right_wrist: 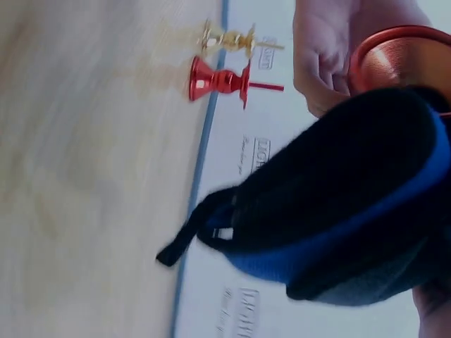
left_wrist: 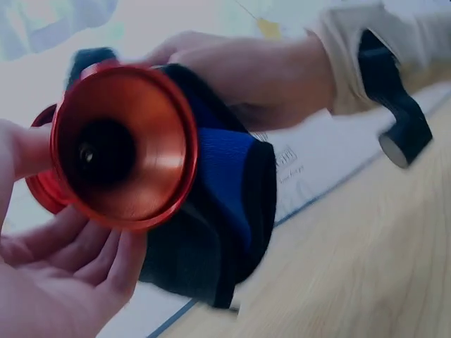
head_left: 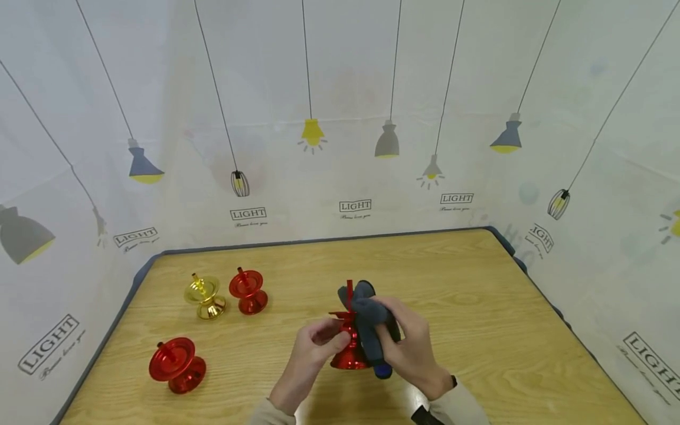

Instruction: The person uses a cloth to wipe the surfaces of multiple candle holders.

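A red metal candle holder (head_left: pixel 350 354) stands upright, slightly above the table, near the middle front. My left hand (head_left: pixel 312 349) grips it at the narrow middle between thumb and fingers. In the left wrist view, the hollow underside of its flared base (left_wrist: pixel 162 148) faces the camera. My right hand (head_left: pixel 414 345) holds a dark grey, glove-like cloth (head_left: pixel 366 324) with blue parts against the holder's right side. The cloth covers part of the dish and body. In the right wrist view a loop hangs from the cloth (right_wrist: pixel 331 190), which hides most of the right fingers.
On the left of the wooden table (head_left: pixel 478 283) stand a gold candle holder (head_left: pixel 211 308), a red one (head_left: pixel 252 302) beside it, and another red one (head_left: pixel 187 378) nearer the front. A lamp-printed white sheet (head_left: pixel 350 171) surrounds the back and sides.
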Demonstrator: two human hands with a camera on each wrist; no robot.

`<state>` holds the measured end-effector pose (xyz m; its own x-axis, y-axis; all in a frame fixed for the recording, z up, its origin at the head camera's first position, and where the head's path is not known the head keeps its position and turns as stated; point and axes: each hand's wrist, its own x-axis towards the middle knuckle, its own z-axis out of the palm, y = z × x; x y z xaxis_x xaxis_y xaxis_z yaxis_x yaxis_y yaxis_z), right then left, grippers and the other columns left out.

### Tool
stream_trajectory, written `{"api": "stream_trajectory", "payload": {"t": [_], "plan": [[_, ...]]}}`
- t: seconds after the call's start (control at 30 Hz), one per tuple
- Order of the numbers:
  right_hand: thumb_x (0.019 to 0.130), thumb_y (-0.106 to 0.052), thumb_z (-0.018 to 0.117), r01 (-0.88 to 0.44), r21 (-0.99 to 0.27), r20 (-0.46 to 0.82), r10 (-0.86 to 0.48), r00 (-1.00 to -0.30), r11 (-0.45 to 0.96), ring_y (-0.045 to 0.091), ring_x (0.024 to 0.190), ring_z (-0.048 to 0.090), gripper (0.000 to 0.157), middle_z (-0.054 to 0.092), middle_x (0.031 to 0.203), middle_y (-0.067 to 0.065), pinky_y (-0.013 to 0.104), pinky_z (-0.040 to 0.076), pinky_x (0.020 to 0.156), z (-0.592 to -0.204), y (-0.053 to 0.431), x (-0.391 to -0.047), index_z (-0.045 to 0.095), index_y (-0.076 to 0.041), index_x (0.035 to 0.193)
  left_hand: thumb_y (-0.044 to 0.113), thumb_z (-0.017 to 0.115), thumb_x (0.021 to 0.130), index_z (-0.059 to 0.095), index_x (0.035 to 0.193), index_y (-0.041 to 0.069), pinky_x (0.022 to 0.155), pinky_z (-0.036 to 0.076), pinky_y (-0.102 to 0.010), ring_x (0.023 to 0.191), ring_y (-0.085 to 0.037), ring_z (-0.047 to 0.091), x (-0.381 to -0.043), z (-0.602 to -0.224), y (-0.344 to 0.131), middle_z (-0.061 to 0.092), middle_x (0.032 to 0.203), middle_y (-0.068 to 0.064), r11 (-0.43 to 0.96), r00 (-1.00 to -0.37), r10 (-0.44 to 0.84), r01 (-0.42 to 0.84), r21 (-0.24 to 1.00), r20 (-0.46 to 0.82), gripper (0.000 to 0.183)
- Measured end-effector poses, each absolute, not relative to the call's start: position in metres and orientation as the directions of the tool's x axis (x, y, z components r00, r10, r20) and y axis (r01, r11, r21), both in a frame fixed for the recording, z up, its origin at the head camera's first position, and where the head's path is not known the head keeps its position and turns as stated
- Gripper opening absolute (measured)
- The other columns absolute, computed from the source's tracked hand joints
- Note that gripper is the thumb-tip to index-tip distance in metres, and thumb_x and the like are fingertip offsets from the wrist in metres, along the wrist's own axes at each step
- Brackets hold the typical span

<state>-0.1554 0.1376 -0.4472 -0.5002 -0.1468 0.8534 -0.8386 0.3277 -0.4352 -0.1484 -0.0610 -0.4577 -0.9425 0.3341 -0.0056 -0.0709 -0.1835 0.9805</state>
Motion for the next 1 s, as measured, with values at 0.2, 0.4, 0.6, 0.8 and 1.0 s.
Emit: {"api": "stream_trajectory", "payload": {"t": [0.2, 0.4, 0.6, 0.8, 1.0], "plan": [[0.083, 0.019, 0.070, -0.803, -0.544, 0.806, -0.112, -0.581, 0.243, 0.015, 0.107, 0.070, 0.044, 0.072, 0.109, 0.017, 0.022, 0.053, 0.096, -0.451, 0.137, -0.156, 0.065, -0.001, 0.123, 0.020, 0.059, 0.104, 0.069, 0.116, 0.014, 0.090, 0.056, -0.026, 0.101, -0.009, 0.067, -0.151, -0.467, -0.067, 0.072, 0.107, 0.005, -0.392, -0.835, 0.546, -0.180, 0.902, 0.071, 0.017], [0.083, 0.016, 0.070, -0.814, -0.485, 0.828, -0.133, -0.545, 0.320, 0.021, 0.101, 0.071, 0.041, 0.072, 0.108, 0.014, 0.018, 0.051, 0.097, -0.450, 0.136, -0.157, 0.066, -0.002, 0.120, 0.013, 0.052, 0.106, 0.066, 0.119, 0.010, 0.093, 0.053, -0.023, 0.101, -0.006, 0.063, -0.151, -0.467, -0.067, 0.068, 0.106, 0.006, -0.382, -0.823, 0.566, -0.219, 0.898, 0.040, 0.020], [0.103, -0.014, 0.058, -0.842, -0.308, 0.892, -0.175, -0.418, 0.442, 0.027, 0.096, 0.072, 0.022, 0.072, 0.107, 0.013, 0.019, 0.051, 0.100, -0.445, 0.135, -0.161, 0.068, 0.000, 0.116, 0.024, 0.070, 0.097, 0.064, 0.124, -0.004, 0.086, 0.054, -0.023, 0.099, -0.013, 0.065, -0.146, -0.455, -0.058, 0.070, 0.107, -0.003, -0.089, -0.947, 0.319, -0.053, 0.995, -0.022, 0.039], [0.104, -0.017, 0.055, -0.856, -0.237, 0.912, -0.198, -0.359, 0.459, 0.027, 0.095, 0.072, 0.024, 0.073, 0.106, 0.012, 0.024, 0.053, 0.098, -0.441, 0.130, -0.161, 0.069, 0.001, 0.114, 0.021, 0.079, 0.090, 0.070, 0.110, -0.002, 0.077, 0.056, -0.024, 0.086, -0.014, 0.067, -0.145, -0.450, -0.051, 0.072, 0.096, -0.007, -0.001, -0.981, 0.192, 0.007, 1.000, 0.007, 0.032], [0.097, -0.003, 0.066, -0.854, -0.392, 0.870, -0.166, -0.465, 0.341, 0.025, 0.099, 0.072, 0.024, 0.073, 0.107, 0.014, 0.020, 0.051, 0.099, -0.446, 0.134, -0.161, 0.067, -0.001, 0.120, 0.023, 0.071, 0.096, 0.065, 0.122, -0.009, 0.086, 0.056, -0.025, 0.095, -0.012, 0.068, -0.147, -0.456, -0.060, 0.073, 0.104, -0.005, -0.118, -0.945, 0.328, -0.039, 0.992, 0.001, 0.041]]}}
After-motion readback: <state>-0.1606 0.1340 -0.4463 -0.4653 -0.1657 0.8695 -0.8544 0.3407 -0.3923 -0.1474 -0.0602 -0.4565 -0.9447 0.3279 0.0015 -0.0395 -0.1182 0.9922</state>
